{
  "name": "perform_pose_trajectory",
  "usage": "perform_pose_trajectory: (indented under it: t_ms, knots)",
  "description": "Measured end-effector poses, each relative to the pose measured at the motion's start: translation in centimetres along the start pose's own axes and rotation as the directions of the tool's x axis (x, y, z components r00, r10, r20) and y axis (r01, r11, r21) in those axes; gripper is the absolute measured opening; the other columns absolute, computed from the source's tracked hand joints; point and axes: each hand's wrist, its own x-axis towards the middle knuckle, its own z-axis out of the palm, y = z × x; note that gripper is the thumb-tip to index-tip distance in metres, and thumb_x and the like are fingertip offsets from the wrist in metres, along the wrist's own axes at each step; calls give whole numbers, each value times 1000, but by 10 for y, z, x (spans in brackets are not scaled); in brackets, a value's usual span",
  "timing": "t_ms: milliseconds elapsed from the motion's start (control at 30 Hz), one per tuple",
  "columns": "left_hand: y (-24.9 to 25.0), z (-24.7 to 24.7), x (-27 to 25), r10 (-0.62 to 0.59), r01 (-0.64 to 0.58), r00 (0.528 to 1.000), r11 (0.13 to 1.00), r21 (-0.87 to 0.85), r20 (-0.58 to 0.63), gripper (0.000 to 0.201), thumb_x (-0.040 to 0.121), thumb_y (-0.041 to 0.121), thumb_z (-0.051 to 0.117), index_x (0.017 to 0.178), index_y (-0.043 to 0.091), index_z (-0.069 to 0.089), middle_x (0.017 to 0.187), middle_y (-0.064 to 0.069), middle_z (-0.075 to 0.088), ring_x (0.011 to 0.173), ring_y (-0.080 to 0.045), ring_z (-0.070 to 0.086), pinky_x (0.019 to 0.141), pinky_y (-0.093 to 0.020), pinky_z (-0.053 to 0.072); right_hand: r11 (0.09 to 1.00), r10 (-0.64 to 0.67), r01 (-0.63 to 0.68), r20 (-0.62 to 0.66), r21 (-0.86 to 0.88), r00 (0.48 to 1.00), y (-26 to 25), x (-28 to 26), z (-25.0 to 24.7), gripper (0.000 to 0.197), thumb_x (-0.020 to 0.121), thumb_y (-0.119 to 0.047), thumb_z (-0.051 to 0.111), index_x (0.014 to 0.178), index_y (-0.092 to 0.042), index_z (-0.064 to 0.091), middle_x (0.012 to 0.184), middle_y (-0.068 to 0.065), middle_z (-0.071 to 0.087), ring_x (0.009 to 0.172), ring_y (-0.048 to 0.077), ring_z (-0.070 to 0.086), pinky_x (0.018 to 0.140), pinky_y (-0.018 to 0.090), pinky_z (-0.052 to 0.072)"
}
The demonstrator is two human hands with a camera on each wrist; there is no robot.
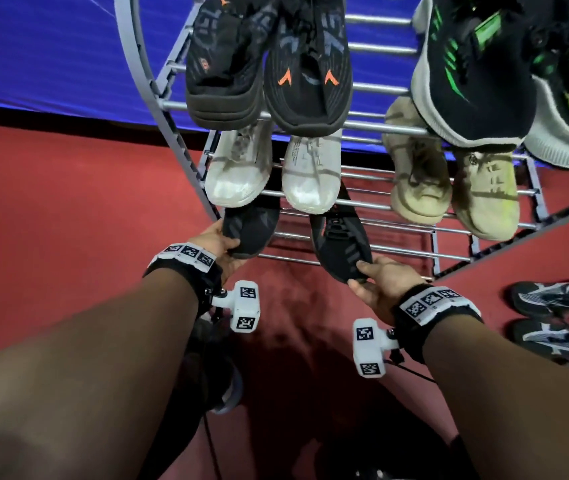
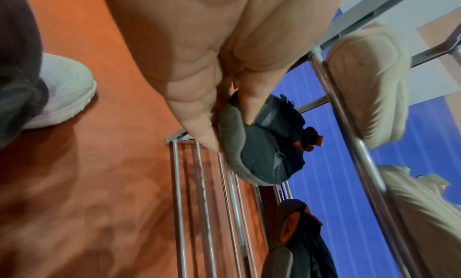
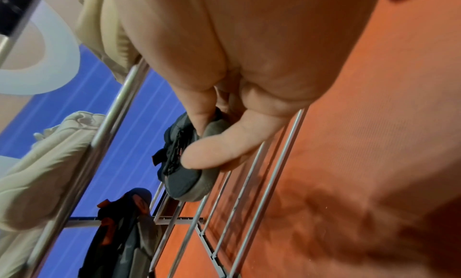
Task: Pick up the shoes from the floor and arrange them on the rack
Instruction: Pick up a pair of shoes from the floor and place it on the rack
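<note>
A metal shoe rack with several tiers stands on the red floor. My left hand grips the toe of a dark grey shoe on the bottom tier, at its left end. My right hand pinches the toe of the matching dark shoe, which lies slanted on the same tier. In the left wrist view the fingers pinch the dark shoe over the rods. In the right wrist view the thumb and a finger clamp the other dark shoe.
White shoes and beige shoes fill the middle tier; black-orange shoes and black-green shoes sit on top. A black-and-white pair lies on the floor at right. A blue wall is behind the rack.
</note>
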Motion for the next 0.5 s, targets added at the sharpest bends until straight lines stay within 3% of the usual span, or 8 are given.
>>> perform_pose_trajectory:
  t_ms: [100, 200, 300, 400, 500]
  knots:
    - [-1, -3, 18, -11, 8, 999, 999, -43, -50, 57, 95, -12, 47, 140, 21, 54, 124, -13, 69, 102, -32, 72, 84, -48, 60, 999, -2, 2, 3, 43, 1000, 4, 10, 4, 22, 105, -4, 52, 99, -19, 67, 85, 0, 73, 68, 13, 71, 55, 22, 60]
    - [-15, -9, 29, -119, 116, 985, 993, -32, -128, 36, 95, 4, 62, 130, 10, 56, 109, -15, 72, 87, -26, 73, 65, -40, 63, 999, -13, 13, -5, 50, 1000, 6, 18, 5, 21, 105, -4, 52, 102, -19, 67, 87, -1, 72, 70, 12, 69, 56, 22, 60]
    - [-29, -15, 34, -170, 169, 971, 985, -17, -169, 10, 99, -3, 51, 105, 1, 58, 96, -16, 66, 83, -21, 65, 70, -32, 63, 998, -17, 17, 1, 68, 1000, 7, 24, 9, 19, 104, -4, 53, 103, -18, 66, 91, 1, 70, 77, 13, 66, 56, 22, 59]
    - [-36, -21, 43, -116, 110, 978, 993, -44, -175, 32, 93, -17, 49, 120, -2, 57, 108, -22, 69, 88, -27, 71, 59, -34, 61, 990, -10, 7, 18, 138, 1000, 10, 33, 20, 20, 104, -2, 52, 100, -18, 65, 89, 2, 71, 75, 13, 64, 56, 23, 60]
    - [-34, -25, 45, -56, 41, 975, 996, -75, -214, 41, 90, -20, 51, 121, 6, 57, 107, -19, 71, 86, -28, 72, 69, -40, 62, 973, -18, 2, 66, 232, 998, 14, 40, 39, 26, 105, 1, 49, 106, -18, 66, 92, 2, 76, 84, 16, 71, 62, 25, 61]
